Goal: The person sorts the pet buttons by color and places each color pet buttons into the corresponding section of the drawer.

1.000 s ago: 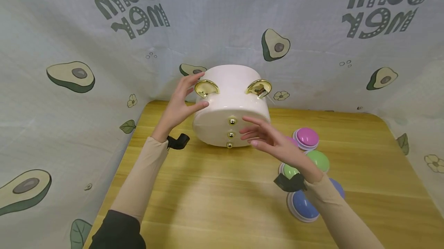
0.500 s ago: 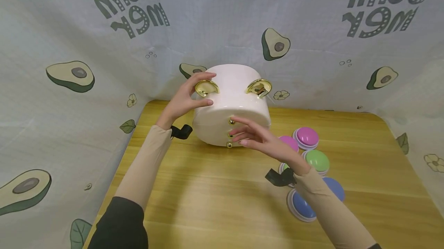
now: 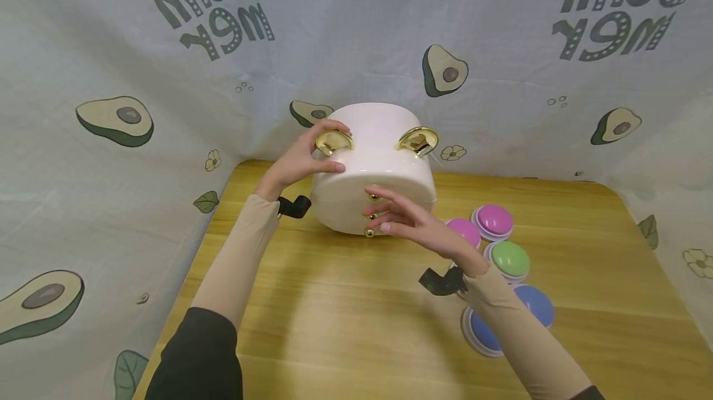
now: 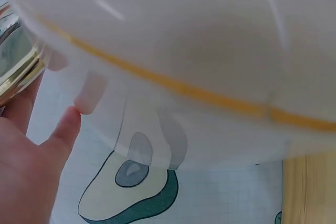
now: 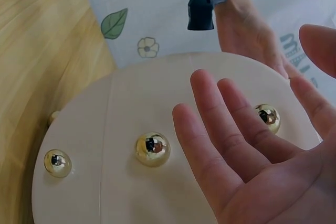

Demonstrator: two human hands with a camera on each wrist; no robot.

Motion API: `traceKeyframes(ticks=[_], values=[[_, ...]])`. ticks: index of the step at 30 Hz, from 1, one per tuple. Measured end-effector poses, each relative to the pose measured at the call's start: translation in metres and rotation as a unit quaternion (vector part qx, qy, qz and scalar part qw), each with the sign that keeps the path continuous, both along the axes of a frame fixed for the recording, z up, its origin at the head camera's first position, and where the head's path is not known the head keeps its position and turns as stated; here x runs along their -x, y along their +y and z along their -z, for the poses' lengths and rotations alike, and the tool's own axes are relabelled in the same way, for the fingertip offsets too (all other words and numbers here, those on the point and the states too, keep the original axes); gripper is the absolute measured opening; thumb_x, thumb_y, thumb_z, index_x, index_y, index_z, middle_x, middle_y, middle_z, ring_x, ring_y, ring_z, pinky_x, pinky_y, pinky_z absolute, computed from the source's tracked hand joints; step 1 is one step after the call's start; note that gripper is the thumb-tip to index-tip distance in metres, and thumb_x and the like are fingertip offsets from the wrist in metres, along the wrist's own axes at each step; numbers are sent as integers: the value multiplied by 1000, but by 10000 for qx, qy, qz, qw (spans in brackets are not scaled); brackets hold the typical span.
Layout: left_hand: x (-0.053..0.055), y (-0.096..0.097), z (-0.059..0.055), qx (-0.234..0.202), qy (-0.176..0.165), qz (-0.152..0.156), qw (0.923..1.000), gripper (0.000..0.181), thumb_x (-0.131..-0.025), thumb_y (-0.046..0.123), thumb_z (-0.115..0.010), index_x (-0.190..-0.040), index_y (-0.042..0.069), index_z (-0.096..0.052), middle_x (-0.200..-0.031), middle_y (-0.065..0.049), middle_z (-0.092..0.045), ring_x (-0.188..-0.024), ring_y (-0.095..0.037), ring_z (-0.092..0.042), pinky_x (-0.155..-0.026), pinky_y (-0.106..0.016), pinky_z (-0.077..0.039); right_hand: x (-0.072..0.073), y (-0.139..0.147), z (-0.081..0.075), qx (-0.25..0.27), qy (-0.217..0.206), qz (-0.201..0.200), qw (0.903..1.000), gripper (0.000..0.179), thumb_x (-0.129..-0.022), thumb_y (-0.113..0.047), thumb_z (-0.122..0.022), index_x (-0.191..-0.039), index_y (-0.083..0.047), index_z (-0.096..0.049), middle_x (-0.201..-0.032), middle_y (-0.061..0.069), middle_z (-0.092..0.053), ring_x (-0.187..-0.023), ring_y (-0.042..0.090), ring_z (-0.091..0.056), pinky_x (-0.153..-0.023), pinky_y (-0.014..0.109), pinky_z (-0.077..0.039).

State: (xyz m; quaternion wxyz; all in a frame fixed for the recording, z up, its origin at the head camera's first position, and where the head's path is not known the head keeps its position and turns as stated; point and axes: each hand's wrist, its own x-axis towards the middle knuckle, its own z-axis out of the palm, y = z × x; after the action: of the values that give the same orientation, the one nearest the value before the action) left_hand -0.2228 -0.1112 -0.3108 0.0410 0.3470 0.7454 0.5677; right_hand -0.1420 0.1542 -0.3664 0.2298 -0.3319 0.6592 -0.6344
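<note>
A glossy white rounded box [image 3: 384, 168] with two gold ear-shaped pieces stands on the table by the back cloth. My left hand [image 3: 301, 158] is spread in a wide curve about the left gold ear [image 3: 334, 142]. In the left wrist view its thumb [image 4: 65, 129] touches the box's shiny side. The right gold ear [image 3: 419, 141] is free of both hands. My right hand [image 3: 409, 220] hovers before the box's front, palm toward it and fingers loosely extended. Gold ball knobs [image 5: 152, 149] line that front; the right fingers partly cover some. The right hand holds nothing.
Several dome buttons on white bases lie right of the box: pink [image 3: 496, 219], green [image 3: 510, 259] and blue [image 3: 535, 304] among them. The right forearm hides some partly. A cloth [image 3: 356, 28] printed with avocados hangs behind the wooden table [image 3: 345, 326].
My left hand has moved rightward onto the box around its left ear. My right hand has shifted left across the box's front, toward the knobs. The box has stayed put.
</note>
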Motion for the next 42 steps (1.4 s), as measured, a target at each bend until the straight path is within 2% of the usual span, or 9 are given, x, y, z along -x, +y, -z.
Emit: traceKeyframes(ticks=[9, 17, 22, 26, 33, 42], values=[[3, 1, 1, 34, -301, 99, 9995, 57, -80, -7, -70, -129, -1, -43, -133, -15, -41, -126, -24, -34, -106, -40, -24, 5, -1, 2, -1, -74, 36, 10000, 60, -98, -8, -52, -151, -14, -25, -138, 30, -40, -117, 41, -51, -97, 40, -43], [5, 3, 3, -32, -411, 170, 9990, 58, -81, -7, -69, -130, -1, -39, -135, -14, -37, -127, -25, -32, -107, -42, -22, 9, -1, 5, 55, -101, 118, 9999, 58, -99, -5, -49, -151, -12, -25, -139, 27, -41, -117, 47, -48, -96, 43, -44], [17, 0, 18, -197, -516, 213, 9982, 60, -81, -9, -69, -131, 2, -38, -135, -12, -37, -126, -25, -32, -107, -43, -21, 11, -4, 4, 70, -119, 176, 9997, 56, -99, -6, -49, -150, -9, -26, -140, 26, -41, -117, 45, -50, -97, 49, -42], [23, 0, 26, -228, -399, 226, 9987, 61, -81, -3, -72, -132, 7, -40, -135, -8, -38, -126, -22, -33, -107, -42, -21, 11, -5, 5, 145, -145, 247, 9995, 54, -99, -7, -49, -149, -6, -29, -140, 25, -41, -117, 41, -51, -97, 55, -39], [23, -1, 29, -154, -210, 205, 9995, 60, -82, -2, -71, -132, 8, -40, -135, -6, -37, -127, -20, -32, -107, -45, -21, 12, -6, 7, 198, -170, 352, 9990, 51, -99, -7, -50, -147, -4, -32, -139, 26, -43, -115, 37, -54, -97, 60, -35], [22, -5, 28, 79, -215, 218, 9995, 62, -83, 5, -73, -134, 12, -38, -138, -4, -34, -130, -18, -29, -107, -45, -20, 8, -8, 6, 223, -227, 422, 9986, 49, -99, -7, -50, -145, -1, -35, -136, 28, -45, -115, 42, -52, -96, 47, -43]])
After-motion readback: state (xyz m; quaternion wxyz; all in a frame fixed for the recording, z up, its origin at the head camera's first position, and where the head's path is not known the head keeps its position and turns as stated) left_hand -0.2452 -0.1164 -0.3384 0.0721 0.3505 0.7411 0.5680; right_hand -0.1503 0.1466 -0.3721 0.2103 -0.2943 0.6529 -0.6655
